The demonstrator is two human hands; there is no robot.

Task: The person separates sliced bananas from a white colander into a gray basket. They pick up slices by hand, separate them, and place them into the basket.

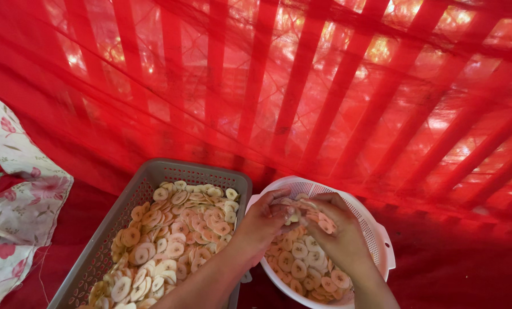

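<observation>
Hands meeting over the white colander [382, 240]: your left hand [264, 220] and right hand [336, 229] have their fingers pinched narrow on a few banana slices [293, 216] above the heap inside it. Just beside, to your left, a grey basket [124, 206] holds more slices on red cloth [462, 269].

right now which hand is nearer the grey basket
Left. The left hand is over the white colander's near rim, right beside the grey basket. The right hand is further off, over the colander's middle, among the slices.
</observation>
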